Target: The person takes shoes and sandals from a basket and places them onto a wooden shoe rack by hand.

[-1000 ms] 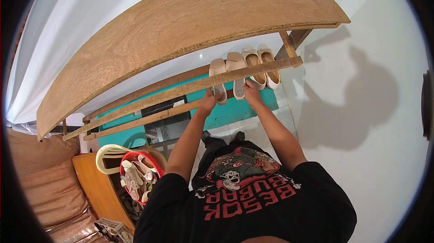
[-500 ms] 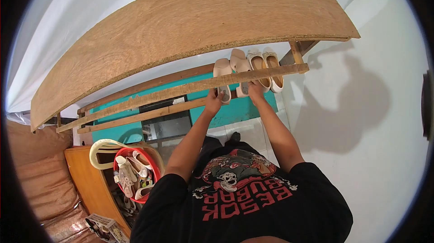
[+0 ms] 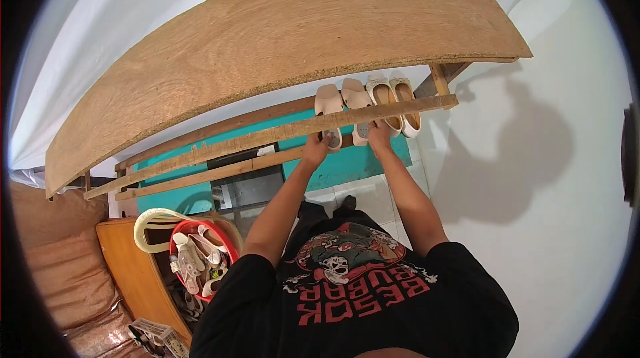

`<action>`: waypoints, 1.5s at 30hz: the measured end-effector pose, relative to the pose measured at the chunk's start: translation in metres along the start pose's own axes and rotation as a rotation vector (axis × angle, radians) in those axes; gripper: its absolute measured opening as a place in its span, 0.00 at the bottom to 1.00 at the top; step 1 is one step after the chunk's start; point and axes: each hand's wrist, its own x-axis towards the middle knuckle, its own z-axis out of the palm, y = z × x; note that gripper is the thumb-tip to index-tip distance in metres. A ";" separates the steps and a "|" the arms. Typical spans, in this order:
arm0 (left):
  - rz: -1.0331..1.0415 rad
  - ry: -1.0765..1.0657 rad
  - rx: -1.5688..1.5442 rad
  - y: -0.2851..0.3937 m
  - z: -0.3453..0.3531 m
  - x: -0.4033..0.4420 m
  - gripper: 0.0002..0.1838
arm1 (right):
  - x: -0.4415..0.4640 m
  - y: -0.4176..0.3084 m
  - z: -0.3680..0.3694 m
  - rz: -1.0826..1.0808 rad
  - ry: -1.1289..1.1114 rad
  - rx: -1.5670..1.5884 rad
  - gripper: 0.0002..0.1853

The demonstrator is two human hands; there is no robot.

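Two beige open slip-on shoes lie side by side on the slatted rack, below the wooden board. My left hand (image 3: 315, 151) is closed at the heel end of the left beige shoe (image 3: 328, 99), its thumb over the insole. My right hand (image 3: 380, 138) is closed by the heel of the right beige shoe (image 3: 356, 95); its fingertips are partly hidden. Just right of that shoe is a pair of white flats with bows, the near flat (image 3: 382, 96) and the outer flat (image 3: 405, 93). A front slat (image 3: 267, 133) crosses in front of the shoes.
The wide wooden board (image 3: 287, 25) overhangs the rack. At lower left, a red basket (image 3: 233, 250) full of shoes sits on a cream chair (image 3: 142, 231) beside an orange-brown cabinet (image 3: 130, 258). A plastic crate (image 3: 160, 335) stands below. A white wall (image 3: 533, 258) bounds the right.
The right beige shoe has come slightly toward me, nearly level with the left one. My hands stay at the heels, and the view has shifted a little.
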 end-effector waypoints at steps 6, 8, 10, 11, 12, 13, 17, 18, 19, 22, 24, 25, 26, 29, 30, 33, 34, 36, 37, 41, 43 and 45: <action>0.029 0.076 -0.044 0.002 0.012 -0.003 0.20 | 0.002 -0.003 -0.003 0.075 0.013 -0.153 0.17; -0.054 0.017 -0.024 0.004 0.009 0.000 0.20 | 0.007 0.009 0.000 -0.108 0.061 -0.226 0.20; -0.025 0.018 -0.016 0.007 0.014 -0.002 0.21 | 0.001 -0.004 -0.002 -0.059 0.018 -0.199 0.21; 0.004 0.016 -0.009 0.009 0.018 -0.003 0.22 | -0.003 -0.011 -0.002 -0.008 -0.023 -0.175 0.23; 0.003 0.018 -0.009 0.001 0.024 0.000 0.22 | -0.005 -0.007 0.001 -0.008 -0.025 -0.175 0.23; 0.113 0.029 -0.053 -0.012 0.031 0.005 0.24 | -0.006 0.002 0.006 -0.033 0.004 -0.217 0.23; 0.102 0.054 -0.085 -0.010 0.039 0.004 0.30 | -0.014 -0.008 0.007 0.009 0.012 -0.168 0.18; 0.102 0.054 -0.087 -0.012 0.040 0.004 0.30 | -0.013 -0.006 0.005 0.009 0.013 -0.170 0.18; 0.107 0.043 -0.103 -0.013 0.040 0.004 0.29 | -0.010 -0.004 0.005 0.056 0.000 -0.189 0.17; 0.148 0.031 -0.106 -0.021 0.037 0.009 0.29 | -0.007 -0.010 0.000 0.141 -0.025 -0.173 0.16; 0.184 0.029 -0.093 -0.023 0.038 0.010 0.30 | -0.006 -0.009 0.000 0.181 -0.039 -0.137 0.16; 0.151 0.037 -0.134 -0.021 0.039 0.008 0.30 | -0.006 -0.004 0.001 0.148 -0.029 -0.153 0.17; 0.115 0.045 -0.176 -0.019 0.041 0.007 0.30 | -0.005 0.000 0.001 0.117 -0.021 -0.171 0.17; 0.065 0.011 -0.191 -0.012 0.040 0.002 0.30 | -0.008 0.004 -0.003 0.086 -0.041 -0.086 0.19; 0.066 0.013 -0.189 -0.015 0.041 0.003 0.30 | -0.009 0.003 -0.004 0.085 -0.042 -0.084 0.19; 0.135 0.043 -0.171 -0.016 0.042 0.002 0.31 | -0.013 0.002 -0.010 0.110 -0.076 -0.080 0.22; 0.158 0.036 -0.171 -0.011 0.042 -0.002 0.34 | -0.015 0.003 -0.012 0.083 -0.117 -0.095 0.23; 0.180 0.021 -0.165 -0.006 0.042 -0.005 0.36 | -0.015 0.012 -0.014 0.059 -0.149 -0.106 0.24; 0.152 0.008 -0.166 -0.008 0.041 -0.003 0.38 | -0.011 0.020 -0.013 0.064 -0.190 -0.080 0.25; 0.084 -0.040 -0.165 -0.015 0.037 0.002 0.40 | -0.010 0.025 -0.020 0.121 -0.246 0.079 0.27; 0.114 -0.009 -0.195 -0.010 0.039 -0.005 0.43 | -0.020 0.019 -0.027 0.064 -0.186 0.163 0.26; 0.142 0.023 -0.224 -0.007 0.042 -0.016 0.45 | -0.035 0.016 -0.034 0.007 -0.128 0.248 0.25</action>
